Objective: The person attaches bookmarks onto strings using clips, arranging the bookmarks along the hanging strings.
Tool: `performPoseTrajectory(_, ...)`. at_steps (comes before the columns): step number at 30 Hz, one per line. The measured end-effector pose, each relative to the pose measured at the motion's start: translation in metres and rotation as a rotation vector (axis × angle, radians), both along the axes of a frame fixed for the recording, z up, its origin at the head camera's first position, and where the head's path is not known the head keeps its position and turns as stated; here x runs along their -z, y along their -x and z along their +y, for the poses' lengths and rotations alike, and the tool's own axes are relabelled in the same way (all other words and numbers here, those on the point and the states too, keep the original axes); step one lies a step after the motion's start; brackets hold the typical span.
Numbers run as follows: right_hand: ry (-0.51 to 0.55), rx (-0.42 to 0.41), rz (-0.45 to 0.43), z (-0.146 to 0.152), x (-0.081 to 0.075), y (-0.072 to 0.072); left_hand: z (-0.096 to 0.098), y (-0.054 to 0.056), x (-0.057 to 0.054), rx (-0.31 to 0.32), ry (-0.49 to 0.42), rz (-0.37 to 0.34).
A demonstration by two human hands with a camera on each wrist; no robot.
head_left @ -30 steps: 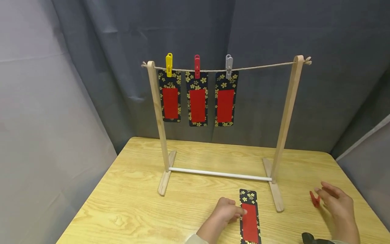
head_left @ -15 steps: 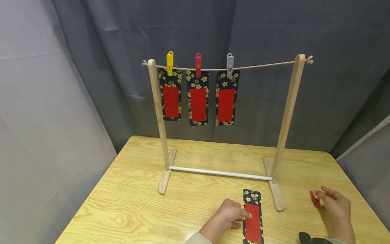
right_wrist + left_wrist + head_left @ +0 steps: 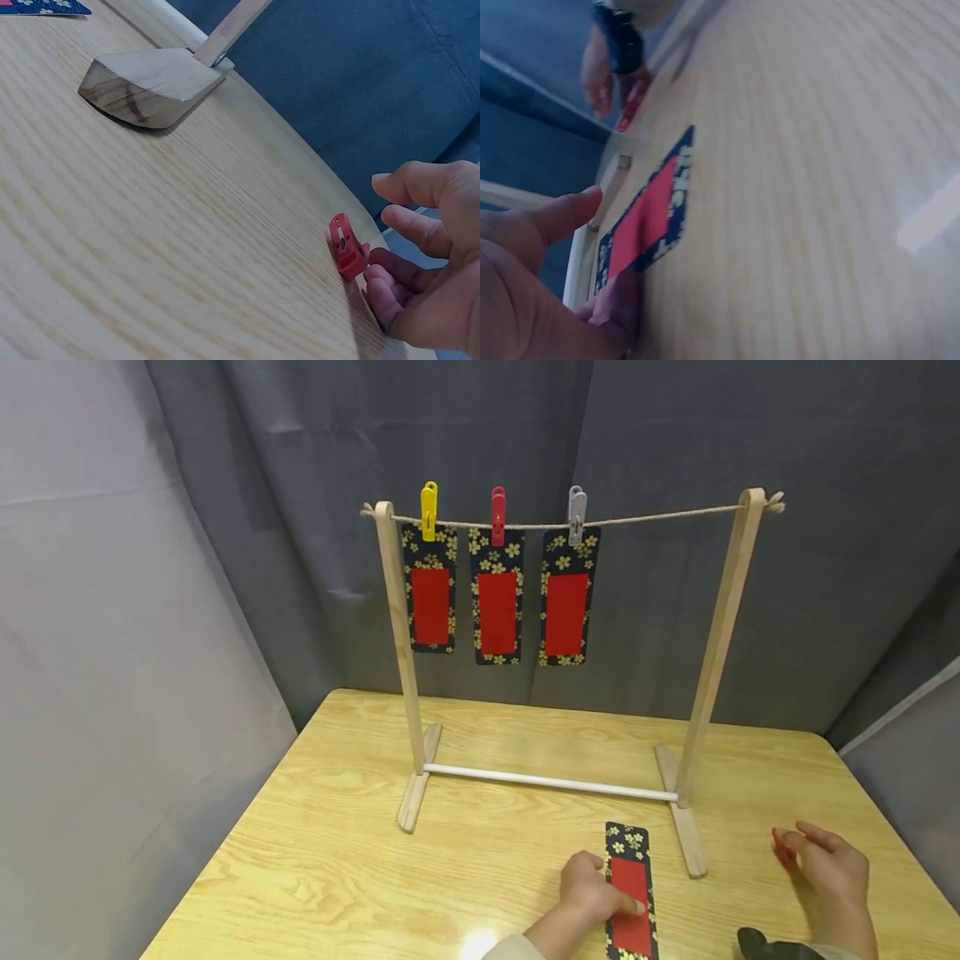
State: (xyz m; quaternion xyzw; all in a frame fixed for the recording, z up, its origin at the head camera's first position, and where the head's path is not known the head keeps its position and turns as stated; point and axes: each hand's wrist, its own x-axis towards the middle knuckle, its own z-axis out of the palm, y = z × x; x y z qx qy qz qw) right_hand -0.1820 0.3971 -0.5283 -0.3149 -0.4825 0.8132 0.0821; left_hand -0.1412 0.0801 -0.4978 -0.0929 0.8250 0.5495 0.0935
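A dark card with yellow flowers and a red panel (image 3: 628,875) lies on the table in front of the rack. My left hand (image 3: 588,889) is at the card's left edge. In the left wrist view its thumb (image 3: 577,210) is raised apart from the card (image 3: 658,202), and the other fingers are low at the near edge. To the right, my right hand (image 3: 834,870) touches a red clothespin (image 3: 346,249) on the table with its lower fingertips. The right thumb and index finger stand apart from the clothespin, holding nothing.
A wooden rack (image 3: 722,652) with a string line (image 3: 660,517) stands behind the hands. Three similar cards hang from it by yellow (image 3: 429,512), red (image 3: 498,517) and grey clothespins (image 3: 577,516). One rack foot (image 3: 688,843) lies between the card and my right hand.
The head view has shifted slightly. My left hand has slid further over the card, its thumb now lower on the red panel. My right hand has come closer to the red clothespin.
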Motion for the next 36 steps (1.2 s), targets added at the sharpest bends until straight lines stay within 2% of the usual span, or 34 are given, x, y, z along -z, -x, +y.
performPoseTrajectory(4,0.024,0.007,0.005,0.001,0.001,0.001,0.004,-0.003,0.002,-0.002,0.127,0.057)
performPoseTrajectory(8,0.032,-0.003,-0.004,0.002,0.002,0.001,0.003,-0.005,0.007,0.024,0.265,0.102)
performPoseTrajectory(10,0.029,-0.008,-0.017,0.003,0.002,0.0,0.003,-0.004,0.009,0.039,0.303,0.116)
performPoseTrajectory(13,0.027,-0.008,-0.028,0.005,0.002,-0.002,0.001,-0.002,0.008,0.057,0.309,0.122)
performPoseTrajectory(18,0.035,-0.017,-0.002,0.006,0.002,0.001,0.004,-0.002,0.002,0.083,0.327,0.09)
performPoseTrajectory(23,0.034,-0.018,0.014,0.002,0.002,0.001,0.014,-0.007,0.001,0.097,0.477,0.088)
performPoseTrajectory(27,0.022,-0.012,0.009,0.0,0.002,0.004,0.018,-0.008,0.003,0.074,0.603,0.138)
performPoseTrajectory(31,-0.011,-0.013,-0.009,0.0,0.0,0.006,0.022,-0.008,0.006,0.039,0.622,0.162)
performPoseTrajectory(36,-0.075,-0.033,-0.047,-0.003,-0.007,0.003,0.025,-0.006,0.003,0.031,0.578,0.104)
